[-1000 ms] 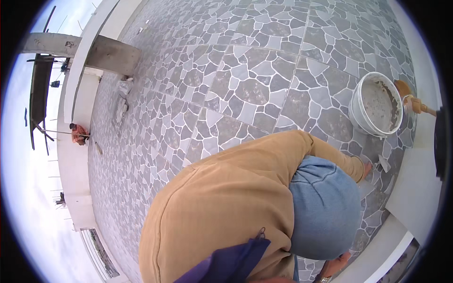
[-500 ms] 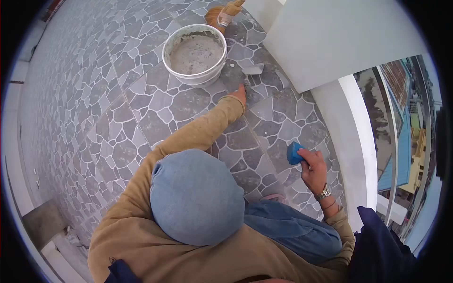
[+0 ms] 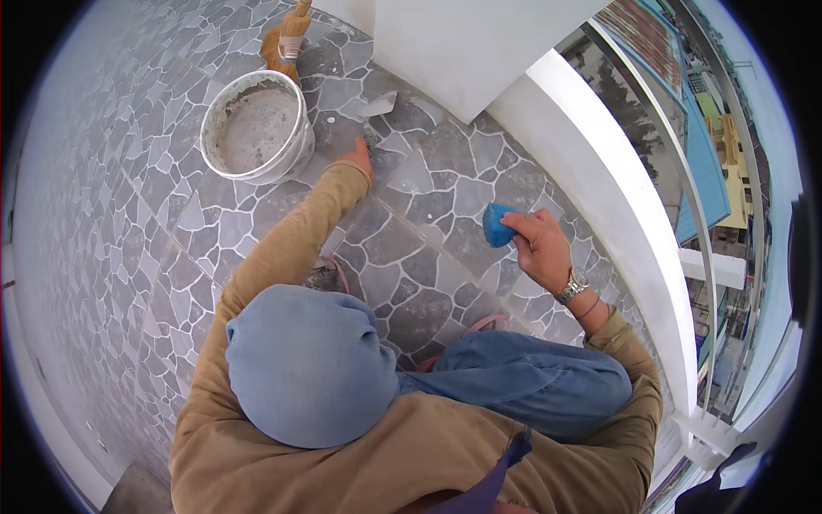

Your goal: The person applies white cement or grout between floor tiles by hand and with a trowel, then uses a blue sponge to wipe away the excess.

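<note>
From mid-view, the right hand (image 3: 545, 248) at 3 o'clock pinches a blue piece (image 3: 497, 225); it was out of sight a second ago, and with the view swung both hands now show plainly together. At 11, the left hand (image 3: 360, 157) is at the trowel (image 3: 378, 104); its fingers are hidden, so whether it grips cannot be told. The bucket (image 3: 295, 154) of grey mix (image 3: 254, 128), right of view then, now shows at 10, near that hand and limiting its room leftward. Tiled floor (image 3: 428, 244) lies between the hands. Farther, a broom (image 3: 287, 47) is at 11; the wall (image 3: 467, 51) at 12 and ledge (image 3: 612, 171) from 2 to 4 bound the floor, which spreads wide toward 9.
</note>
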The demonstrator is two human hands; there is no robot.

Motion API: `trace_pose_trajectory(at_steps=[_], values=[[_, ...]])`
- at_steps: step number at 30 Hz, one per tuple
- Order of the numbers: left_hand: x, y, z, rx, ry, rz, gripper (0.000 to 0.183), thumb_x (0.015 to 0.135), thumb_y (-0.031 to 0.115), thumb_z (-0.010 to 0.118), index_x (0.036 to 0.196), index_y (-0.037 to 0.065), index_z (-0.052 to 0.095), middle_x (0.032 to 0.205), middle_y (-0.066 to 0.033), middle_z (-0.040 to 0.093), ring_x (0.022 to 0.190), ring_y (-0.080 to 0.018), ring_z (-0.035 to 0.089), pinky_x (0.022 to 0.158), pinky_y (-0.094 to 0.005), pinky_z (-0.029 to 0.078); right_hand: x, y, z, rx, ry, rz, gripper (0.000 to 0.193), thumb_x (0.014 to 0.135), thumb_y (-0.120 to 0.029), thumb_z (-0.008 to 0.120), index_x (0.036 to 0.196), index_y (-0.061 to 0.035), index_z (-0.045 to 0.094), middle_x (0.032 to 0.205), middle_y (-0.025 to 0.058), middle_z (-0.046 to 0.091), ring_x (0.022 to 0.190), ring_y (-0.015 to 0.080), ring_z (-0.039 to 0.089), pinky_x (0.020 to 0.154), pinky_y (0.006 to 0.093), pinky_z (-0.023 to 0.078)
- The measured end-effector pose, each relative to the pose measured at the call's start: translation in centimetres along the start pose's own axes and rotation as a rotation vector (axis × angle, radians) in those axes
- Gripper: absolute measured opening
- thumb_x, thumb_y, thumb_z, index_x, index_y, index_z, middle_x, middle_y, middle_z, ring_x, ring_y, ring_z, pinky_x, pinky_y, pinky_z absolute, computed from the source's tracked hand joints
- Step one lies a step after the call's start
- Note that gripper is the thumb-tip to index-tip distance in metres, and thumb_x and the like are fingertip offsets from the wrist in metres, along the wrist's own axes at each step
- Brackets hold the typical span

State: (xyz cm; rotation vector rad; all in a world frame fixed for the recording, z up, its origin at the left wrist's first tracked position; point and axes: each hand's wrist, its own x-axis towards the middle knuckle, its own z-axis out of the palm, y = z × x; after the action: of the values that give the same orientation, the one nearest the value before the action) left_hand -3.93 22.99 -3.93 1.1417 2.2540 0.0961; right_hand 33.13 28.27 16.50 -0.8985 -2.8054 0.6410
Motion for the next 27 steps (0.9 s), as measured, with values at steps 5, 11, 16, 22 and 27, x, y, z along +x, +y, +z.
trace_pose_trajectory(at_steps=[5,11,16,22,27], values=[[2.5,-1.4,-1.5,-0.012,0.018,0.031,0.067,0.092,0.025,0.062,0.148,0.005,0.033,0.112,-0.0319,0.068,0.103,-0.0512,0.067,0.095,-0.0562,0.052,1.1,0.9,0.5,0.033,0.027,-0.048,0.038,0.079,0.007,0.068,0.114,-0.0097,0.072,0.111,0.008,0.075,0.09,0.0309,0.06,0.081,0.0393,0.052],[2.1,2.8,-0.5,0.017,0.013,0.05,0.062,0.092,0.027,0.064,0.143,0.006,0.037,0.121,-0.0325,0.065,0.112,-0.0501,0.064,0.099,-0.0554,0.051,-0.5,2.3,-1.0,-0.007,0.007,0.015,0.037,0.079,0.004,0.068,0.113,-0.01,0.072,0.115,0.0076,0.074,0.093,0.0326,0.062,0.082,0.0403,0.054],[4.5,-0.7,-3.3,-0.056,0.068,-0.084,0.066,0.092,0.029,0.064,0.146,0.007,0.035,0.123,-0.0334,0.064,0.113,-0.0499,0.064,0.101,-0.0562,0.05,1.1,0.9,-0.4,0.008,0.007,0.031,0.036,0.08,0.004,0.068,0.112,-0.0101,0.072,0.115,0.0067,0.074,0.094,0.0319,0.062,0.081,0.0401,0.054],[5.2,-0.7,-4.1,-0.111,0.079,-0.099,0.065,0.091,0.026,0.063,0.147,0.007,0.034,0.126,-0.0338,0.064,0.116,-0.049,0.064,0.103,-0.0552,0.049,1.0,1.2,-0.2,-0.02,-0.016,-0.012,0.036,0.08,0.003,0.067,0.113,-0.0112,0.072,0.115,0.0059,0.074,0.095,0.0317,0.062,0.082,0.0392,0.055],[4.7,0.4,-2.9,-0.091,0.065,-0.108,0.064,0.09,0.022,0.063,0.145,0.007,0.036,0.126,-0.0341,0.064,0.118,-0.0497,0.063,0.104,-0.0548,0.048,0.9,0.2,0.3,0.004,0.022,-0.024,0.039,0.078,0.008,0.067,0.113,-0.0093,0.072,0.11,0.0088,0.075,0.089,0.0317,0.061,0.083,0.0405,0.052]])
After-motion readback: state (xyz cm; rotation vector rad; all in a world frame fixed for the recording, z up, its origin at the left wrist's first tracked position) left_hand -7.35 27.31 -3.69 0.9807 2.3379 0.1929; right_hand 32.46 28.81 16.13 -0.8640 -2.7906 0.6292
